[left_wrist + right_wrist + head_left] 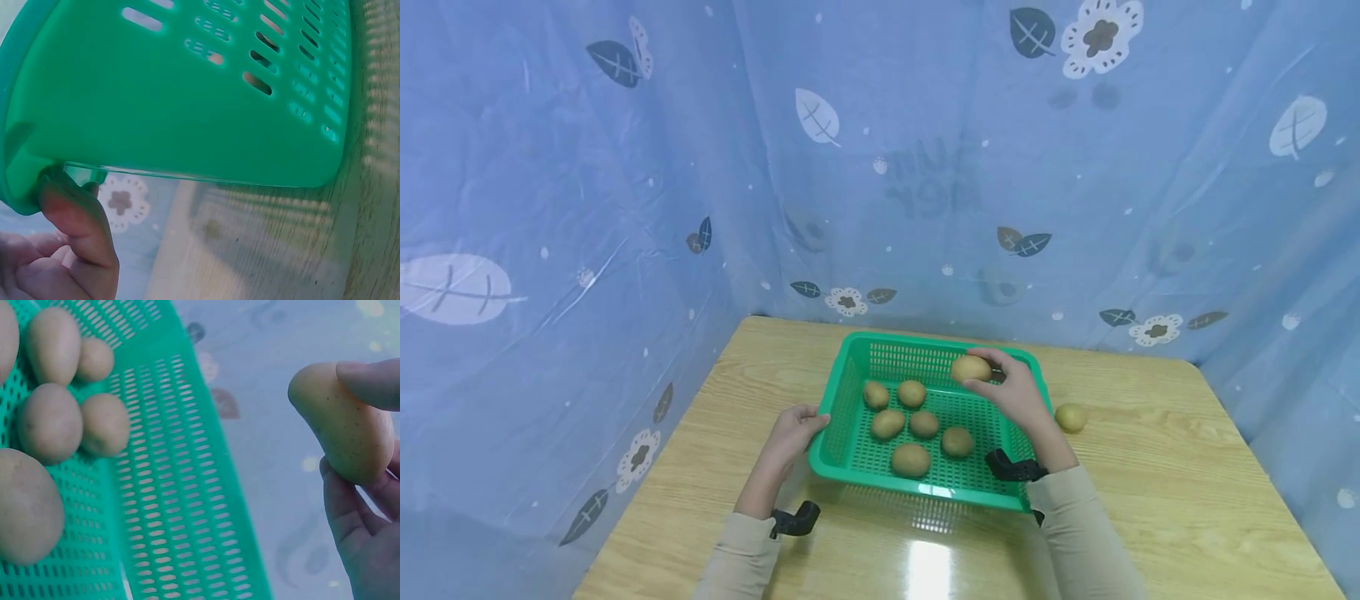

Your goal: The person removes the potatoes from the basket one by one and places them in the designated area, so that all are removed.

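Observation:
A green plastic basket [925, 486] with slotted walls stands on the table, and several potatoes [887, 424] lie on its floor toward the left and front. My left hand [792, 433] grips the basket's rim on the left side; the left wrist view shows the thumb [78, 219] against the rim's underside. Above the back right part of the basket my right hand [1013, 392] holds another potato [971, 370] between thumb and fingers. In the right wrist view this held potato [344, 422] is elongated and lightly speckled, apart from the basket wall.
A single potato [1071, 417] lies on the wooden table [1180, 467] just right of the basket. Blue patterned curtains [925, 167] hang behind the table and along its sides. Black wrist mounts [796, 518] sit on both forearms.

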`<state>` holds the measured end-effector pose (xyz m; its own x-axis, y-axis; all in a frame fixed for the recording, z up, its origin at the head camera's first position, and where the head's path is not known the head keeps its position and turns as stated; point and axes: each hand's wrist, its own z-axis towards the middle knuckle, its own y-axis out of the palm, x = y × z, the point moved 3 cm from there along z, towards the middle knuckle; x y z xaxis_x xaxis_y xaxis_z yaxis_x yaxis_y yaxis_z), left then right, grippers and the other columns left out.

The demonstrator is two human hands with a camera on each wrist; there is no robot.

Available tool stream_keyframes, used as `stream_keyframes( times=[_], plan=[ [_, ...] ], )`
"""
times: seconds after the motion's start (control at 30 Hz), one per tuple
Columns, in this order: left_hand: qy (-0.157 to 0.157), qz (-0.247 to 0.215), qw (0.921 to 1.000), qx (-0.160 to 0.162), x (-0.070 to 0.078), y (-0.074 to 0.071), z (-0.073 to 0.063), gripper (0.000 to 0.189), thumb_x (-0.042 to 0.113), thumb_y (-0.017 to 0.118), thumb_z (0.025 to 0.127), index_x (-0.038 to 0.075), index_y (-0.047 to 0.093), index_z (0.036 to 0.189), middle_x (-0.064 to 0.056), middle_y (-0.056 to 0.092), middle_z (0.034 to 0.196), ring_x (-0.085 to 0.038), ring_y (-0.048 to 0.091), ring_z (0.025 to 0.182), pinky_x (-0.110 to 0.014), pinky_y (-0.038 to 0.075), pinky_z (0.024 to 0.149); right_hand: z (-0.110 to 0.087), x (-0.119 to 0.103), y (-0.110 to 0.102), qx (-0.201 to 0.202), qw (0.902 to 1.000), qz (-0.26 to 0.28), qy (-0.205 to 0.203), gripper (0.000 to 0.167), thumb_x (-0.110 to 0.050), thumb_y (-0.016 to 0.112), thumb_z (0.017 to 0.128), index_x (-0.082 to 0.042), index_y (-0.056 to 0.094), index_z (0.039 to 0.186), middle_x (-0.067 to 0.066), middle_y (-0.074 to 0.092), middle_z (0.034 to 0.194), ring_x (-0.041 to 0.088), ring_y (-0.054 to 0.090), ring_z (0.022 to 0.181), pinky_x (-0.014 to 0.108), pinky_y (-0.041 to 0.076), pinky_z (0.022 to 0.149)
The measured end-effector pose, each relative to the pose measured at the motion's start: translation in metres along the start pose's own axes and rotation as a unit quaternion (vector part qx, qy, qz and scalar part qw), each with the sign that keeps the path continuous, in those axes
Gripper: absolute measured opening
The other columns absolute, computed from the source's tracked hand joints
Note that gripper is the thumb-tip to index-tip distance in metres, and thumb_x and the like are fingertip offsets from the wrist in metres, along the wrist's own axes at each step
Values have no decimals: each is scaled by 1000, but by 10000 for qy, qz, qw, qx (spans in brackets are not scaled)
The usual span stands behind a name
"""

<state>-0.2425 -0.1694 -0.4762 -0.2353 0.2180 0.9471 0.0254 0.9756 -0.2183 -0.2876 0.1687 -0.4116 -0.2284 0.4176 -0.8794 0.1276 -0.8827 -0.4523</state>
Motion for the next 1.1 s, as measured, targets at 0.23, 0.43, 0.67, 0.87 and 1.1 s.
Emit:
stream_keyframes(
  times=[0.23,0.43,0.67,0.87,1.1],
  plan=[
    [36,122,9999,53,3,-2,-1,32,16,53,96,-7,57,118,-16,67,101,-17,67,85,-31,55,75,-28,-12,-30,601,9977,-40,-299,52,-20,68,89,-3,49,134,17,52,128,9,54,104,17,49,78],
    [31,50,10000,24,2,-3,0,33,16,54,96,-7,56,120,-17,66,103,-18,66,87,-32,55,76,-45,-12,-57,1205,9919,-16,-403,52,-17,67,89,-1,48,135,13,49,132,-9,51,102,11,48,75],
    [35,71,10000,38,1,-2,0,34,16,54,96,-7,55,120,-17,67,102,-18,66,86,-30,55,75,-57,11,-77,2183,9755,246,-136,51,-14,68,88,-5,50,135,-11,52,121,-4,52,102,7,45,78],
    [5,47,10000,50,1,0,0,34,17,54,96,-7,55,120,-17,67,102,-18,66,87,-30,55,75,-68,44,-93,2665,9514,1464,486,52,-10,70,85,-11,52,135,-13,53,114,-2,54,100,5,45,77],
    [-9,67,10000,48,1,0,0,36,18,53,96,-7,54,122,-17,65,106,-18,65,89,-31,54,77,-75,69,-112,2815,9331,2010,983,57,-13,71,85,-13,49,138,-16,52,114,-5,52,100,3,44,78]
  ],
)
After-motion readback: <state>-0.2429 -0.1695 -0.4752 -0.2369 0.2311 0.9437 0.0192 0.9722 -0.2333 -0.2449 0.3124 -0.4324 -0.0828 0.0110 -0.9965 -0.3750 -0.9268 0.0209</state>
